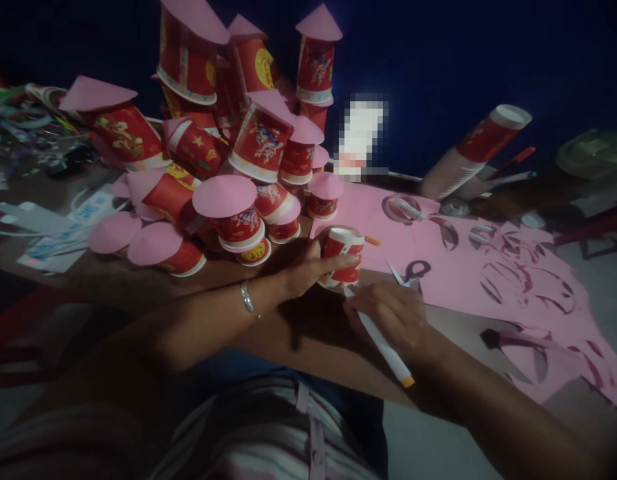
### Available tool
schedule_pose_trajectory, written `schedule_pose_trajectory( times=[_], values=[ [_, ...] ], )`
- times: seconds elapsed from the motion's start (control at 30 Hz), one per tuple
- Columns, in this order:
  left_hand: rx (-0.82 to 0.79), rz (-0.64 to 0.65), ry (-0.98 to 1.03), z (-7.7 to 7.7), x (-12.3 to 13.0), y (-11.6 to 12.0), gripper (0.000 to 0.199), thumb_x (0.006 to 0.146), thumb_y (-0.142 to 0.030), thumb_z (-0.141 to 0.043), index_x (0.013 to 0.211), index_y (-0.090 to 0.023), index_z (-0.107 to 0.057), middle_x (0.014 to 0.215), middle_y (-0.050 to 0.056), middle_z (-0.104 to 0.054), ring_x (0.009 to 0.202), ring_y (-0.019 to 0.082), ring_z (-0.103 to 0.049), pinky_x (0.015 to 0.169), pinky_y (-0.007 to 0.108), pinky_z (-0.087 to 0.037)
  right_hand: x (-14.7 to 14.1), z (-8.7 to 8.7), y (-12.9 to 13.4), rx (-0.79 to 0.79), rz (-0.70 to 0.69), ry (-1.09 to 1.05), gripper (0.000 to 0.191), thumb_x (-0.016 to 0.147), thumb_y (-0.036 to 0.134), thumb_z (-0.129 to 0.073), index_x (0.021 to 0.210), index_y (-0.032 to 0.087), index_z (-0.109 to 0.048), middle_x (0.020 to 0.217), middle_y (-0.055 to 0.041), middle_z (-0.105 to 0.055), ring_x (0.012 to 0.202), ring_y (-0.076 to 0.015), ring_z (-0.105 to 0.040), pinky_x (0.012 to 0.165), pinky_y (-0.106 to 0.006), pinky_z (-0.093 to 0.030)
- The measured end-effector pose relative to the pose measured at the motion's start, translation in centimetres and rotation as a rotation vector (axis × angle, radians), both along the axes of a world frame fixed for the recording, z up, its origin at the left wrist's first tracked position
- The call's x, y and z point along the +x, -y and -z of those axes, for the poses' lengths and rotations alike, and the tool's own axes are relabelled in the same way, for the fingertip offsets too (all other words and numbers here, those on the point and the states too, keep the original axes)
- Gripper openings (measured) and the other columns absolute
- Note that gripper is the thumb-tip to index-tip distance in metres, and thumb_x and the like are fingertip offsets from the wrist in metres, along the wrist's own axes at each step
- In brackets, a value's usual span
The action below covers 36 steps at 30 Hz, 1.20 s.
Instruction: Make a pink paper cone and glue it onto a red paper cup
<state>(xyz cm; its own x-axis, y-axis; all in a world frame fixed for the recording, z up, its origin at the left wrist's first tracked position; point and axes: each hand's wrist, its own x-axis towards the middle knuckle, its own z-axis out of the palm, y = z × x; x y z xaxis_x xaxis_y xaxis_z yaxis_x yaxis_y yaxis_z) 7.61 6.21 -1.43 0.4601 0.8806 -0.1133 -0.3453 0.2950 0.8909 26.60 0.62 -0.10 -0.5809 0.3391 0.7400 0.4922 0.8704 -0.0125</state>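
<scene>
My left hand (308, 269) is wrapped round a red paper cup (344, 249) with a white rim, its thumb across the side. In my right hand (391, 313) is a white pen-shaped tube (387, 351) with an orange end. The tube's narrow tip lies at the cup's lower edge; whether it touches cannot be made out. Behind the cup lies a small orange piece (372, 241). Scissors (407, 272) rest beyond my right hand on a pink sheet (362, 207).
Red cups with pink cone tops, such as this lantern-like one (241, 212), are piled at the left and back. A tall stack of cups (481, 147) leans at the back right. Pink paper scraps (526, 277) spread over the right side. A white power strip (71, 230) with cables lies left.
</scene>
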Motion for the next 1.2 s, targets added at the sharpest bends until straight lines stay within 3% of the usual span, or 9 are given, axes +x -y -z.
schedule_pose_trajectory(
  times=[0.37,0.77,1.2],
  values=[
    [0.020,0.032,0.049,0.10,-0.03,-0.08,0.040,0.078,-0.035,-0.088,0.109,-0.016,-0.070,0.100,0.007,-0.076,0.083,0.017,-0.070,0.076,0.031,-0.060,0.01,-0.13,-0.07,-0.003,0.015,-0.014,0.015,0.090,0.004,-0.073,0.098,0.014,-0.066,0.077,-0.0014,-0.072,0.064,-0.0152,-0.067,0.056,-0.029,-0.054],
    [0.012,-0.022,0.022,0.04,-0.02,-0.06,0.050,0.074,-0.037,-0.091,0.112,-0.017,-0.066,0.099,0.005,-0.073,0.088,0.019,-0.070,0.079,0.033,-0.060,0.04,-0.08,0.11,-0.049,0.018,-0.025,0.022,0.088,0.001,-0.073,0.099,0.016,-0.063,0.072,0.0019,-0.070,0.061,-0.0132,-0.066,0.055,-0.027,-0.054],
    [0.022,-0.011,0.042,-0.44,0.16,-0.03,0.048,0.072,-0.041,-0.092,0.104,-0.016,-0.068,0.092,0.004,-0.072,0.078,0.016,-0.067,0.070,0.028,-0.057,0.17,0.34,0.29,-0.041,0.018,0.019,0.019,0.089,0.005,-0.073,0.099,0.017,-0.063,0.077,0.0013,-0.070,0.065,-0.0144,-0.066,0.057,-0.028,-0.051]
  ],
)
